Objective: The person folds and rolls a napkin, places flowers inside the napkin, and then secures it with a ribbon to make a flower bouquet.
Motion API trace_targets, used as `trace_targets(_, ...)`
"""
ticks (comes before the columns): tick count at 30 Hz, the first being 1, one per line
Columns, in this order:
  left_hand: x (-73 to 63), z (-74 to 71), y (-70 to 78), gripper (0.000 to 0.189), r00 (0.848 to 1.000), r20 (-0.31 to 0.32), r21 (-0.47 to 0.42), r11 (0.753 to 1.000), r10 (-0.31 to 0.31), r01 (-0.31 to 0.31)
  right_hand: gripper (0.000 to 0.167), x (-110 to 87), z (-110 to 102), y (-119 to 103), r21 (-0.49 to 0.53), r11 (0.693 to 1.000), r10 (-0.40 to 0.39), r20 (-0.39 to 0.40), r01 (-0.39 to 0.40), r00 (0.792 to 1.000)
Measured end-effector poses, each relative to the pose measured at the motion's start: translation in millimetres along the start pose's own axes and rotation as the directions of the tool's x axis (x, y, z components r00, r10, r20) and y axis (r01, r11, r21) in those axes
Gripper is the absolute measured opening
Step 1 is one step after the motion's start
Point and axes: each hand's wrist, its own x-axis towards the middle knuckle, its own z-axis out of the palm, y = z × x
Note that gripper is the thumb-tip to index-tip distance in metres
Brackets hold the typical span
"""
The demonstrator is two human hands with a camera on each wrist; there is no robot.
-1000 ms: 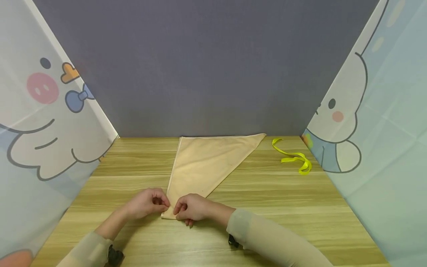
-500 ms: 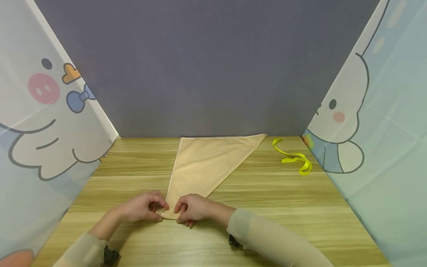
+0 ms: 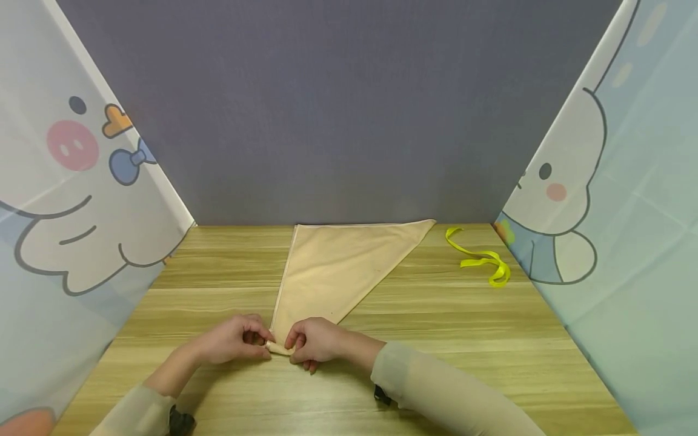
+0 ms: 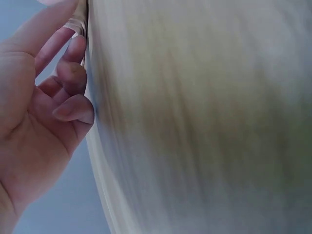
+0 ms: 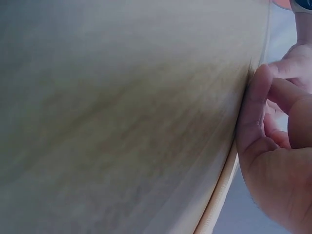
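Observation:
A beige cloth (image 3: 332,272) with pale edging lies flat, in a roughly triangular shape, at the middle of the table in the head view. Its near corner is turned up into a small narrow roll (image 3: 280,348). My left hand (image 3: 234,340) pinches the left end of that roll between thumb and fingers. At the other end, my right hand (image 3: 319,340) holds it with thumb and index finger, close to the tabletop. In the left wrist view, the left hand's (image 4: 44,107) lower fingers are curled beside the table edge. The right wrist view shows my right hand (image 5: 273,141) low against the tabletop.
A yellow ribbon (image 3: 485,260) lies loosely curled at the table's right rear. The wood-grain table (image 3: 436,339) meets a grey panel (image 3: 349,121) at the back. Cartoon-printed sheets (image 3: 54,242) stand along both sides.
The left hand has shifted slightly from the cloth's edge to its near corner. That corner has gone from lying flat to a small roll. The right hand has stayed nearly in place.

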Motion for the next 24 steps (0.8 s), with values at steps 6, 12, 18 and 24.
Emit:
trace_targets(6, 2.5, 2.2, 1.8, 0.009, 0.999, -0.026, 0.012, 0.999, -0.038, 0.038, 0.011, -1.5, -0.7, -0.4, -0.061, 0.998, -0.002, -0.043, -0.001, 0.999)
trace_targets(12, 6.9, 3.4, 3.7, 0.016, 0.984, -0.05, 0.001, 0.985, -0.173, 0.173, 0.008, -2.3, -3.2, 0.0, -0.076, 0.997, 0.001, -0.069, -0.006, 0.998)
trace_targets(18, 11.2, 7.1, 6.1, 0.021, 0.965, -0.112, 0.03, 0.969, -0.239, 0.244, 0.007, -0.4, -7.2, 4.9, -0.065, 0.998, -0.021, -0.062, 0.017, 0.998)
trace_targets(24, 14.0, 10.9, 9.7, 0.028, 0.948, -0.135, 0.024, 0.956, -0.287, 0.293, 0.012, 0.0, -11.2, 7.0, 0.032, 0.998, -0.043, -0.05, 0.045, 0.998)
